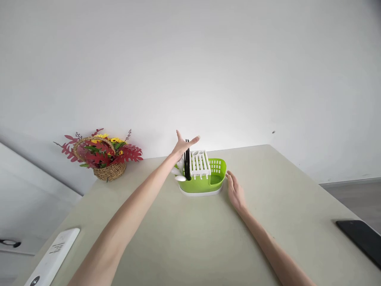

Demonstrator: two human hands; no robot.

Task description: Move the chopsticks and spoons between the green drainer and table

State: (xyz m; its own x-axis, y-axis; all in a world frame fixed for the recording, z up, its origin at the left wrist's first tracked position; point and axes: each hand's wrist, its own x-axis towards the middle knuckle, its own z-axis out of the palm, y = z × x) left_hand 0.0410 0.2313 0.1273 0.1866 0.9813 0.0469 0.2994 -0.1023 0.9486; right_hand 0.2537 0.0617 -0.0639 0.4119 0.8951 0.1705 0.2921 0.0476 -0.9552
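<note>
1. A green rack (198, 185) sits on the table (178, 238), its long side running left to right.
2. The left hand (181, 147), fingers flung wide, is nearer the black chopsticks (187, 169); contact is unclear.
3. The right hand (236, 193), loosely open, flanks the right end.

Shows smooth, plastic-looking green caddy (196, 185) and white slotted top (200, 171); rough, woven wicker-like basket (109, 172) far left; smooth, mostly matt tabletop (190, 238); matt wall (184, 71); smooth, dark phone (361, 240) near right.
</note>
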